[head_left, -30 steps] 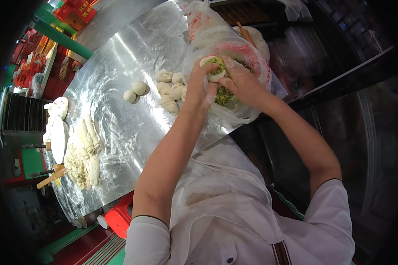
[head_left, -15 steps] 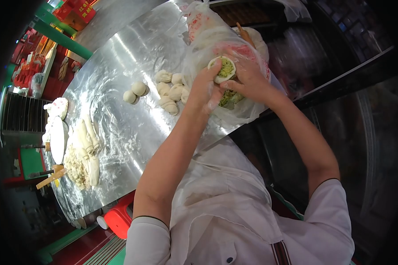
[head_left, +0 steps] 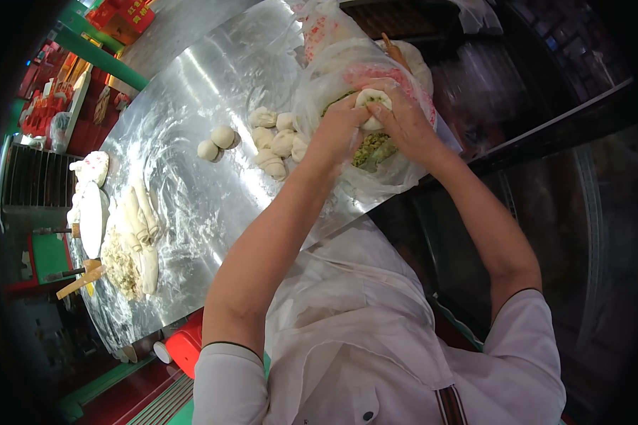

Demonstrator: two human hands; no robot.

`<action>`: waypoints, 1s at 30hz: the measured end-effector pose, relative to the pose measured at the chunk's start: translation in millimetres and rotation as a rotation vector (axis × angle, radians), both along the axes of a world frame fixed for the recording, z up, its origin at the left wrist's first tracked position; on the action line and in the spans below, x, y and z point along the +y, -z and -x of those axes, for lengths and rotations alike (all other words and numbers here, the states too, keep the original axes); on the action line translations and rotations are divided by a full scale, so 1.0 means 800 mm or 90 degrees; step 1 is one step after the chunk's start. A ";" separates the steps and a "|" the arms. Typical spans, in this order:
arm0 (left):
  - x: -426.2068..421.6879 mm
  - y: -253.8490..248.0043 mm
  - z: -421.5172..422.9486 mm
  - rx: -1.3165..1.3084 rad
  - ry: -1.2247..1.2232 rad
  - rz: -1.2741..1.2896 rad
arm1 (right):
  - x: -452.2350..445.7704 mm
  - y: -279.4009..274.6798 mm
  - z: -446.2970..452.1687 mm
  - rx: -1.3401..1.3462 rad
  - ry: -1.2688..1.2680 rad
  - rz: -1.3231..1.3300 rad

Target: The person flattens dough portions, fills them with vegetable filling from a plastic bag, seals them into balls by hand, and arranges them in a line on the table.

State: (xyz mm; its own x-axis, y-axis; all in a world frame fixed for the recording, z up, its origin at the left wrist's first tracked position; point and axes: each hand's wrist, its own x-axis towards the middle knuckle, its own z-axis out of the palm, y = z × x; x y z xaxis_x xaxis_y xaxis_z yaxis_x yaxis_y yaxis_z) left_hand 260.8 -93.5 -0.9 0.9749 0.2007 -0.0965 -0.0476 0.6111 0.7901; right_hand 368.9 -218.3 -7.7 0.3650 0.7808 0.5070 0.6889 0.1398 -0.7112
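Note:
A round of white dough (head_left: 373,100) is held between both hands over the bag of filling, its edge gathered inward around a little visible green. My left hand (head_left: 342,126) is closed on its left side. My right hand (head_left: 405,117) wraps round its top and right side. Below them, chopped green filling (head_left: 373,151) lies in a clear plastic bag (head_left: 397,183) with red patches. Several dough pieces (head_left: 282,143) rest on the metal table just left of my left hand.
Two smooth dough balls (head_left: 222,137) sit farther left on the floured metal table (head_left: 198,205). Long dough strips (head_left: 142,212), a crumbly pale heap (head_left: 122,265) and a wooden-handled tool (head_left: 81,280) lie at the far left. A red stool (head_left: 186,347) stands below the table edge.
The dough round has shifted slightly right, and its open top has drawn in, so much less filling shows. Both hands have moved right a little and closed more tightly round it.

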 end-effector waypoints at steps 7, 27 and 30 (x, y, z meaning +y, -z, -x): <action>-0.003 -0.009 -0.005 0.019 0.012 0.022 | 0.006 0.013 -0.020 -0.009 0.080 0.108; -0.012 -0.042 0.016 0.055 -0.054 0.041 | 0.018 -0.004 -0.002 -0.139 0.140 0.117; -0.005 -0.050 0.020 0.133 -0.056 0.095 | 0.024 -0.005 -0.002 0.041 0.030 0.096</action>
State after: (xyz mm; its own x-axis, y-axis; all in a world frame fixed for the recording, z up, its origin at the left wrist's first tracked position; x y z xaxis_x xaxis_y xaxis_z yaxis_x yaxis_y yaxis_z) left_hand 244.8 -97.1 38.7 0.9102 0.2522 -0.3285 0.0487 0.7226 0.6895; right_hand 370.6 -199.2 -3.8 0.4315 0.8272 0.3600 0.6441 -0.0031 -0.7649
